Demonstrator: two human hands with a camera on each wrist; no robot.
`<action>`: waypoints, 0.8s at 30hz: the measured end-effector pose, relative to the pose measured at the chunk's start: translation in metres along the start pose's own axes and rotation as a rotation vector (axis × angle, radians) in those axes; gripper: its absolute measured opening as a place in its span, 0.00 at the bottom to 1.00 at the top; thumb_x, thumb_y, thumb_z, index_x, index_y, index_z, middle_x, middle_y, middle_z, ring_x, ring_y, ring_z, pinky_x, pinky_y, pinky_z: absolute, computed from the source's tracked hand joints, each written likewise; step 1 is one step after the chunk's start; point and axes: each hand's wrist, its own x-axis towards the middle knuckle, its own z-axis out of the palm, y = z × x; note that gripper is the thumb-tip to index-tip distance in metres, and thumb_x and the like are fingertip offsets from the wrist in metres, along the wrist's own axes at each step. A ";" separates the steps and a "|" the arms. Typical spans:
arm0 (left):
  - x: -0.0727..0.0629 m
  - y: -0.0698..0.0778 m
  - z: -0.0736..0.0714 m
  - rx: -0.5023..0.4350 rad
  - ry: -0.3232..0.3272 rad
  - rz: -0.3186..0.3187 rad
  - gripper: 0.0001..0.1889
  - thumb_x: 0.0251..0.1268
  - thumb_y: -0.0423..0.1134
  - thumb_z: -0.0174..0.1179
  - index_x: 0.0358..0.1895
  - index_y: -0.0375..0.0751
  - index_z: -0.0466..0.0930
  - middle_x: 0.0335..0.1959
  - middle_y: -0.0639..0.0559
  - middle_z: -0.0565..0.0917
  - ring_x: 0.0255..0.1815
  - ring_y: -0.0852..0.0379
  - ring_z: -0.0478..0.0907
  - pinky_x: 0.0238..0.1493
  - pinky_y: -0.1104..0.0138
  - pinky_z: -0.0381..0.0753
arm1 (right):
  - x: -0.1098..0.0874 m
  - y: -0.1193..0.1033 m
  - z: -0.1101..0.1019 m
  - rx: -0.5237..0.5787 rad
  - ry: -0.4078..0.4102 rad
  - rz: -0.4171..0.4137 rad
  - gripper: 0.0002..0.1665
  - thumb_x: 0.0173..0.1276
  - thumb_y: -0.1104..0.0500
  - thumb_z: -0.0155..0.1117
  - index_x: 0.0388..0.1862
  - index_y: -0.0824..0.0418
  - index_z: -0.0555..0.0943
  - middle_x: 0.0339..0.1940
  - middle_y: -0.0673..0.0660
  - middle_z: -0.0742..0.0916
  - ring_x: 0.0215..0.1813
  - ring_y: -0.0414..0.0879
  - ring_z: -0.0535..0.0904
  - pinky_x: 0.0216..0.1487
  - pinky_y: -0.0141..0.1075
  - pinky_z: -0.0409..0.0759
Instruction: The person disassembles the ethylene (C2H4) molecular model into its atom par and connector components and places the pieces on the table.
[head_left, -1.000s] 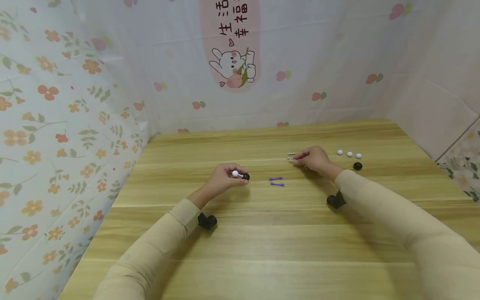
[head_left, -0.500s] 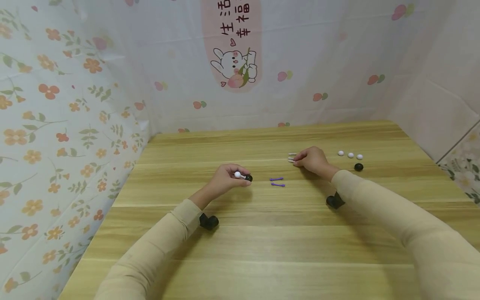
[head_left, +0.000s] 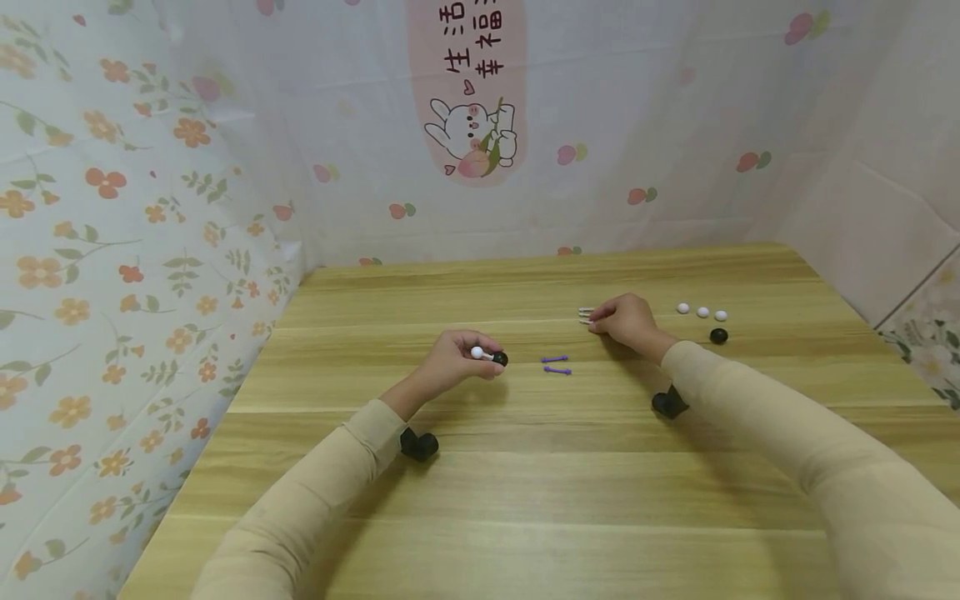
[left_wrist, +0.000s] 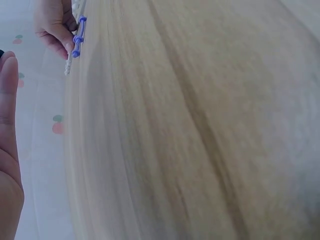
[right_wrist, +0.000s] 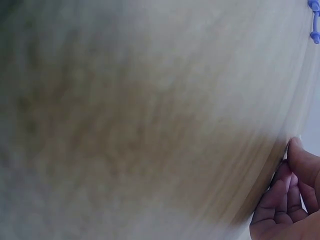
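Observation:
In the head view my left hand (head_left: 442, 371) holds a black ball (head_left: 500, 359) between thumb and fingers. A white stick joins that ball to a white ball (head_left: 477, 352), like part of a molecular model. Farther right, my right hand (head_left: 632, 321) pinches at the end of a short white stick (head_left: 584, 322), low at the tabletop. Beside it lie other white sticks (head_left: 586, 310), roughly parallel. The right wrist view shows the right thumb and fingertips (right_wrist: 295, 142) meeting close to the wood; the stick is mostly hidden there.
Two purple sticks (head_left: 557, 371) lie on the wooden table (head_left: 525, 492) between the hands. Several white balls (head_left: 702, 312) sit in a row at the right, with a loose black ball (head_left: 718, 336) in front. A patterned cloth (head_left: 345, 125) hangs behind the table.
The right hand stays at the white sticks, shifting slightly toward the near side; three stick ends now show beside it. The left hand keeps hold of the ball piece, moving slightly right.

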 end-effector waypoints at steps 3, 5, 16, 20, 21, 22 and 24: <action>0.000 -0.001 0.000 0.014 0.001 -0.002 0.15 0.55 0.25 0.68 0.47 0.26 0.82 0.41 0.42 0.83 0.38 0.55 0.84 0.44 0.60 0.84 | -0.001 0.000 0.000 0.004 0.004 0.009 0.13 0.62 0.61 0.72 0.42 0.68 0.87 0.40 0.63 0.88 0.48 0.58 0.79 0.55 0.50 0.73; 0.000 -0.001 0.000 0.028 0.001 -0.002 0.16 0.56 0.26 0.68 0.49 0.26 0.82 0.42 0.42 0.83 0.38 0.56 0.84 0.44 0.60 0.84 | -0.002 0.000 0.000 0.010 0.003 0.019 0.13 0.63 0.60 0.72 0.42 0.68 0.87 0.41 0.63 0.88 0.48 0.57 0.79 0.55 0.49 0.74; 0.003 -0.001 0.003 -0.060 -0.052 0.046 0.14 0.66 0.22 0.57 0.53 0.19 0.77 0.49 0.32 0.81 0.40 0.54 0.85 0.48 0.56 0.82 | -0.008 0.000 -0.005 0.050 0.000 0.059 0.15 0.63 0.58 0.71 0.44 0.67 0.86 0.46 0.64 0.86 0.50 0.58 0.79 0.57 0.50 0.73; 0.003 0.000 0.004 -0.054 -0.036 0.066 0.14 0.67 0.21 0.54 0.53 0.17 0.76 0.49 0.31 0.81 0.40 0.55 0.85 0.48 0.57 0.82 | -0.012 -0.003 -0.006 0.078 -0.011 0.073 0.15 0.64 0.58 0.71 0.46 0.66 0.86 0.48 0.64 0.86 0.47 0.55 0.80 0.50 0.45 0.78; 0.003 0.000 0.004 -0.052 -0.028 0.069 0.13 0.67 0.21 0.55 0.53 0.17 0.76 0.48 0.31 0.82 0.39 0.56 0.85 0.48 0.57 0.82 | -0.013 -0.004 -0.007 0.085 -0.014 0.070 0.15 0.64 0.58 0.71 0.46 0.66 0.86 0.48 0.64 0.86 0.46 0.54 0.80 0.47 0.44 0.78; 0.003 0.000 0.005 -0.048 -0.019 0.073 0.13 0.67 0.21 0.55 0.52 0.17 0.76 0.47 0.31 0.82 0.39 0.56 0.85 0.47 0.57 0.82 | -0.015 -0.006 -0.007 0.090 -0.018 0.067 0.15 0.64 0.58 0.71 0.46 0.66 0.86 0.49 0.64 0.86 0.45 0.54 0.80 0.45 0.42 0.78; 0.004 0.000 0.005 -0.044 0.000 0.078 0.12 0.66 0.21 0.56 0.51 0.18 0.77 0.45 0.32 0.83 0.38 0.55 0.85 0.46 0.57 0.83 | -0.018 -0.010 -0.008 0.101 -0.026 0.057 0.14 0.64 0.58 0.70 0.46 0.66 0.86 0.49 0.64 0.86 0.46 0.54 0.79 0.44 0.41 0.78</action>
